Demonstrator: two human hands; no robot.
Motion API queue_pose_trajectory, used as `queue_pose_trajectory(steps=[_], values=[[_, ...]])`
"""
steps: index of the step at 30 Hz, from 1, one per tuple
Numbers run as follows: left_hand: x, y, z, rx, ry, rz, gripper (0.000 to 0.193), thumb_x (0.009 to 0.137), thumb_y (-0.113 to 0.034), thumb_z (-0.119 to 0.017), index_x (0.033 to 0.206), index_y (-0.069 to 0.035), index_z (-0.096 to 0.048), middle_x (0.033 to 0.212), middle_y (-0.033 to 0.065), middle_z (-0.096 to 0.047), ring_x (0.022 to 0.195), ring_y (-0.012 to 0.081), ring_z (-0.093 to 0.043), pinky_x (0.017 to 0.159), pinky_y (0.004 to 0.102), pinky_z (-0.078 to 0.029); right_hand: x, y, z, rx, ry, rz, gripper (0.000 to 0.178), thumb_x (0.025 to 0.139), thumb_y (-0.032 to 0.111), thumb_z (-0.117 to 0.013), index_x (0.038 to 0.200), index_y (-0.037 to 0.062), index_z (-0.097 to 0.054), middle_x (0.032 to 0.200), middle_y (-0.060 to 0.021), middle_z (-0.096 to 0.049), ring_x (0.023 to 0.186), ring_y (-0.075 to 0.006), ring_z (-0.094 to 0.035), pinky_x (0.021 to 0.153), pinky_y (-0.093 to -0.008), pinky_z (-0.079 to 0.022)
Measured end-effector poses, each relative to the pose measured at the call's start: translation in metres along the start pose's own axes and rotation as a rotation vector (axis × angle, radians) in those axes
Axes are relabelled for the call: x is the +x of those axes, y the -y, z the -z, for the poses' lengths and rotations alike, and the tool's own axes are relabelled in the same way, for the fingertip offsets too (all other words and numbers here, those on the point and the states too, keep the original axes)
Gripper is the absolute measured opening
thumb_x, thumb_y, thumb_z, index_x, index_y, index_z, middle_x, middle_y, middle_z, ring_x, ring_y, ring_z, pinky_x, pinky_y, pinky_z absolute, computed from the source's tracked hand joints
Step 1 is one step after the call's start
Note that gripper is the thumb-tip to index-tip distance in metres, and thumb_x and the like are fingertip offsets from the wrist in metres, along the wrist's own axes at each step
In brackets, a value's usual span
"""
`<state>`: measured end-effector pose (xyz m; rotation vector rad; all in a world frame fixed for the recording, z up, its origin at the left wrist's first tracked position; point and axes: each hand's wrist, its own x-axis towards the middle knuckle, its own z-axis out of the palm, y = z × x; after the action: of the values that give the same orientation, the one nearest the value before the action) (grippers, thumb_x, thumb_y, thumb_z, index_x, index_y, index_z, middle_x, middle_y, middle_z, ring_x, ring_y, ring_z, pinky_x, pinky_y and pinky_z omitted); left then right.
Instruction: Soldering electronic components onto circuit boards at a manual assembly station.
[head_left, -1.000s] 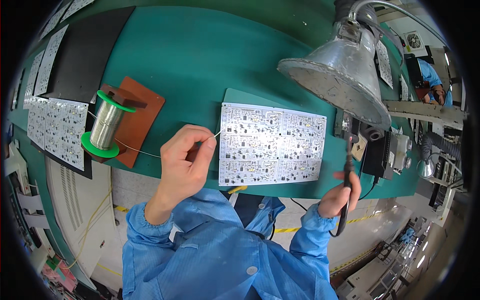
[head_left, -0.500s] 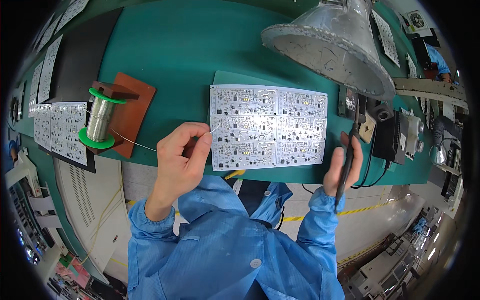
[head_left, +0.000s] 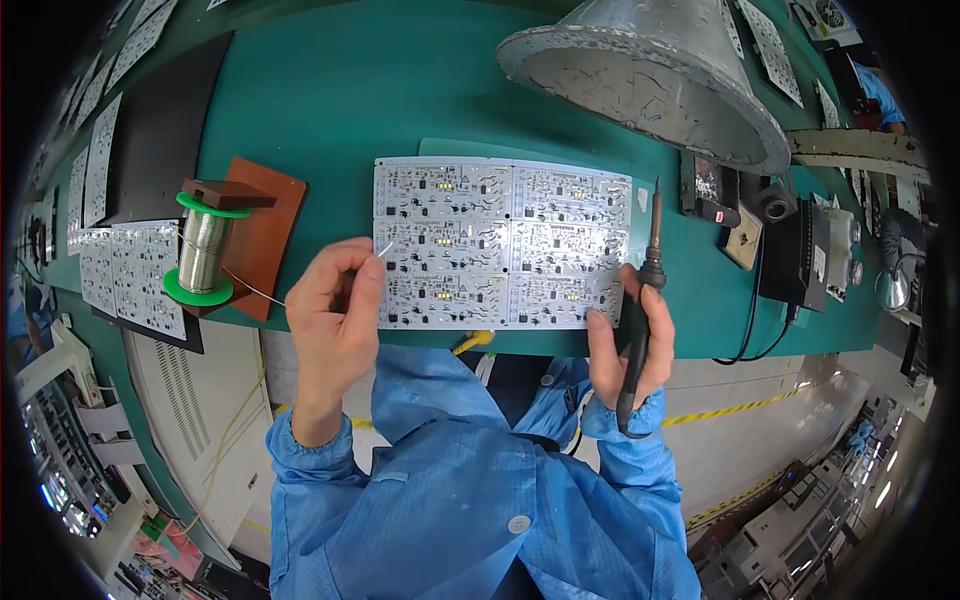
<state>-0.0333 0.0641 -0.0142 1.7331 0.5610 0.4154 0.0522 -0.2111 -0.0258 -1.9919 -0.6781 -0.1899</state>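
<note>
A white panel of circuit boards (head_left: pixel 445 205), set with many small parts, lies flat on the green work mat. At its left edge my left hand (head_left: pixel 338 305) pinches a thin solder wire (head_left: pixel 387 249), whose short end sticks out over the panel. The wire trails back to a green-flanged spool (head_left: pixel 203 245) on a brown stand (head_left: pixel 275 215). My right hand (head_left: pixel 655 345) grips a black-handled soldering iron (head_left: pixel 652 266) beside the panel's lower right corner. The iron's tip points away from me, off the panel's right side; the right thumb is by the panel's edge.
A large worn metal hood (head_left: pixel 650 75) overhangs the far right. Beyond my right hand are a tan pad (head_left: pixel 741 240) and a black box (head_left: pixel 792 265) with cables. More board panels (head_left: pixel 150 265) and a black sheet (head_left: pixel 170 130) lie at left.
The panel now lies further left, and my left hand with the wire has shifted left with it. My right hand has brought the iron leftward from near the equipment at right to the panel's edge.
</note>
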Motion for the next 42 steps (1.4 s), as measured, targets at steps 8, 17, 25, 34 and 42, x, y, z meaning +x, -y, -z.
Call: queue_pose_trajectory(steps=[8, 17, 25, 34, 42], values=[[0.0, -0.034, -0.019, 0.254, 0.14, -0.538, 0.02, 0.067, 0.008, -0.071, 0.084, -0.002, -0.068, 0.078, 0.009, -0.059, 0.058, 0.0197, -0.058, 0.05, 0.0279, -0.044, 0.01, 0.001, 0.019, -0.09, 0.005, 0.145, 0.045, 0.087, 0.014, -0.064, 0.126, -0.0024, -0.05, 0.107, -0.0257, -0.066, 0.097, -0.036, -0.061, 0.092, -0.05, -0.044], [-0.003, -0.035, -0.06, 0.378, 0.219, -0.644, 0.016, 0.064, 0.003, -0.073, 0.077, -0.005, -0.067, 0.065, 0.0055, -0.058, 0.052, 0.0201, -0.056, 0.045, 0.0298, -0.042, 0.03, 0.046, 0.029, 0.027, 0.089, 0.102, 0.02, 0.079, 0.023, -0.068, 0.077, 0.0037, -0.067, 0.064, -0.0076, -0.054, 0.062, -0.023, -0.05, 0.084, -0.0502, -0.043], [-0.002, -0.031, -0.063, 0.392, 0.186, -0.619, 0.015, 0.065, 0.003, -0.072, 0.077, -0.005, -0.067, 0.066, 0.0051, -0.06, 0.052, 0.0193, -0.058, 0.045, 0.029, -0.043, 0.033, 0.047, 0.025, 0.029, 0.159, 0.149, 0.015, 0.076, 0.02, -0.067, 0.076, 0.0057, -0.069, 0.061, -0.0046, -0.053, 0.058, -0.021, -0.048, 0.083, -0.0479, -0.043], [-0.001, -0.031, -0.062, 0.403, 0.191, -0.616, 0.014, 0.066, 0.002, -0.071, 0.078, -0.005, -0.068, 0.068, 0.0047, -0.061, 0.053, 0.019, -0.059, 0.045, 0.0287, -0.043, 0.038, 0.049, 0.023, 0.024, 0.189, 0.154, 0.012, 0.068, 0.014, -0.065, 0.076, 0.0057, -0.069, 0.061, -0.0045, -0.052, 0.057, -0.0211, -0.048, 0.084, -0.0479, -0.043], [-0.002, -0.028, -0.063, 0.439, 0.178, -0.627, 0.014, 0.065, -0.003, -0.072, 0.077, -0.008, -0.067, 0.066, 0.0014, -0.053, 0.054, 0.0164, -0.056, 0.046, 0.028, -0.041, 0.039, 0.051, 0.022, 0.021, 0.19, 0.146, 0.011, 0.069, 0.014, -0.065, 0.076, 0.0059, -0.069, 0.06, -0.0042, -0.052, 0.057, -0.0208, -0.047, 0.083, -0.0477, -0.043]])
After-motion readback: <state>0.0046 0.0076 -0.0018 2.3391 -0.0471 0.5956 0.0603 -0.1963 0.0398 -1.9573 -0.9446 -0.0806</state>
